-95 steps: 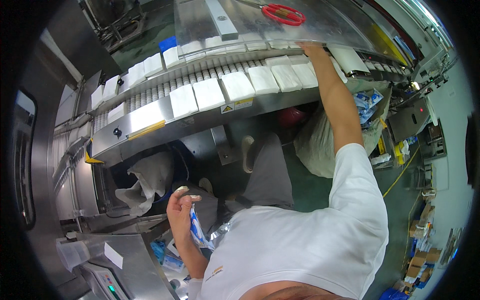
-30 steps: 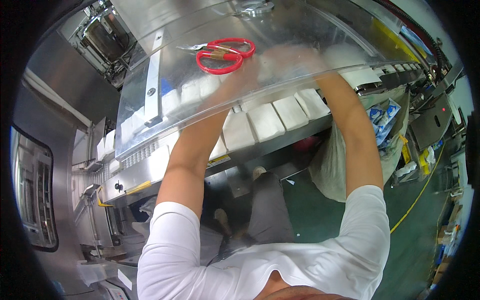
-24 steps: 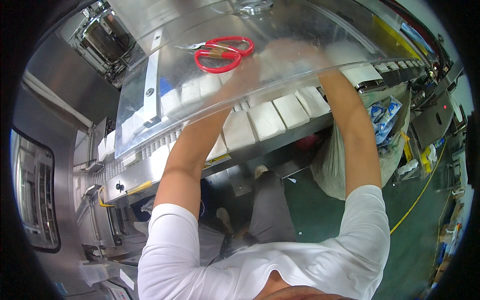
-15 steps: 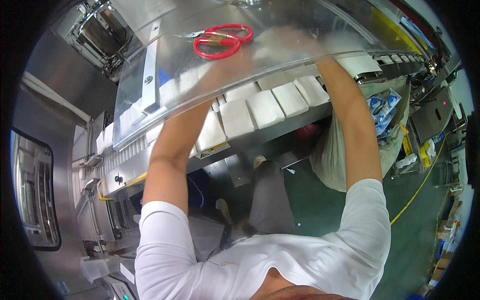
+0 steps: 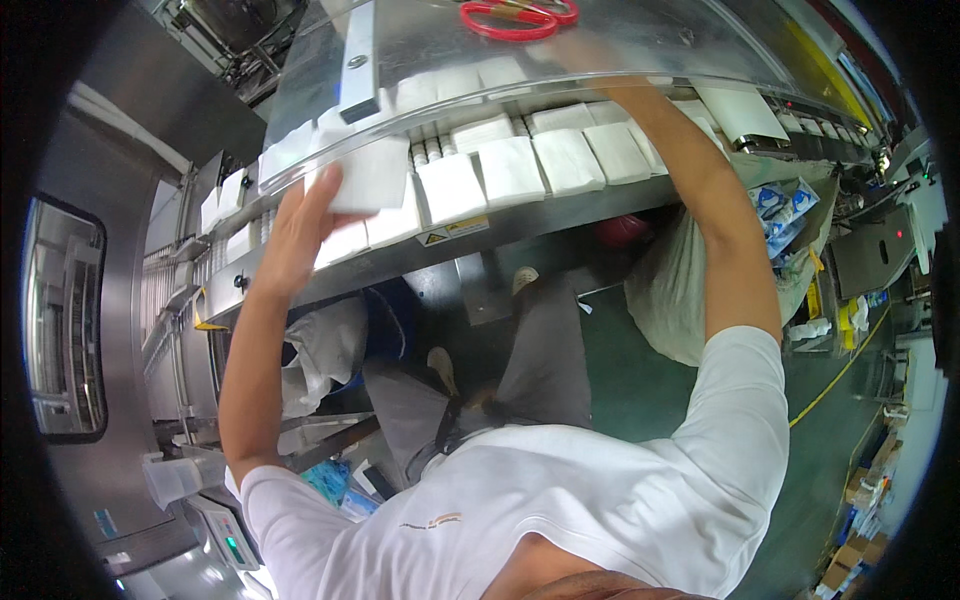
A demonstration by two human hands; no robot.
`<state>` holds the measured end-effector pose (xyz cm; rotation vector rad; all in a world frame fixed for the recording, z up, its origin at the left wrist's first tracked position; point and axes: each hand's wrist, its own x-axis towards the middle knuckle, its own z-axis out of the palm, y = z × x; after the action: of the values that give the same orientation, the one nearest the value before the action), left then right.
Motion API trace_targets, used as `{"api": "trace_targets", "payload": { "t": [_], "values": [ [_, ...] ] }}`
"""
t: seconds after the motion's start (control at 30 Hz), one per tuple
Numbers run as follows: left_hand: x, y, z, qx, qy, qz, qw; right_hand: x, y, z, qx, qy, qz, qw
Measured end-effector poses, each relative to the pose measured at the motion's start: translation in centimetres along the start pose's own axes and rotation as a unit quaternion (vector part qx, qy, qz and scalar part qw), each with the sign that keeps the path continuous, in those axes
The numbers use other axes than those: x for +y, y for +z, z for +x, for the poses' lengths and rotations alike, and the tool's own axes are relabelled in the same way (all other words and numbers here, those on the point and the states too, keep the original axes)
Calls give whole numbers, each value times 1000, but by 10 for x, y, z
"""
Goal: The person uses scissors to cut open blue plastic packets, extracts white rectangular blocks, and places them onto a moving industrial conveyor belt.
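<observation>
My left hand [image 5: 303,228] is at the near edge of the conveyor [image 5: 520,215], its thumb and fingers closed on the left end of a white folded wipe stack [image 5: 372,176]. That stack sits above the row and overlaps its neighbours. More white folded stacks [image 5: 512,170] lie side by side along the conveyor in two rows. My right hand [image 5: 585,58] reaches under the clear cover [image 5: 640,40] to the far side; it is blurred, and its fingers cannot be made out. Red-handled scissors [image 5: 515,20] rest on top of the cover.
The clear cover's front edge [image 5: 480,97] crosses above the conveyor. A pale sack [image 5: 665,290] with blue-and-white packets [image 5: 790,215] stands at the right. A steel cabinet with a window [image 5: 70,320] is at the left. A scale [image 5: 222,535] sits at the lower left.
My left hand has come out from under the cover toward the left front, now with a white stack in it. My right hand remains under the cover. The view has shifted, with the scissors higher.
</observation>
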<state>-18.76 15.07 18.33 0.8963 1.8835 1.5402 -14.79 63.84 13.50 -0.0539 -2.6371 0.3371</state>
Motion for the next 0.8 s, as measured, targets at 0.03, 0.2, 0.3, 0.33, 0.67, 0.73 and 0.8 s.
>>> {"api": "trace_targets", "payload": {
  "t": [0.03,0.2,0.3,0.33,0.67,0.73,0.8],
  "values": [
    [3,3,-26,15,-14,-32,999,0,2,-1,-14,0,-22,1000],
    [-13,4,-116,27,-105,-11,994,1,2,-27,-94,9,-126,987],
    [-10,20,-135,-18,-50,129,990,-32,-23,-69,-66,4,-144,987],
    [-10,25,-138,-25,-38,143,989,-68,-40,-80,-69,14,-105,992],
    [-40,115,-124,67,193,496,844,-352,21,-249,-158,205,701,664],
    [-43,122,-131,70,186,531,824,-362,26,-254,-120,278,745,595],
    [-35,116,-145,56,211,512,831,-368,29,-257,-78,281,708,643]
  ]
}}
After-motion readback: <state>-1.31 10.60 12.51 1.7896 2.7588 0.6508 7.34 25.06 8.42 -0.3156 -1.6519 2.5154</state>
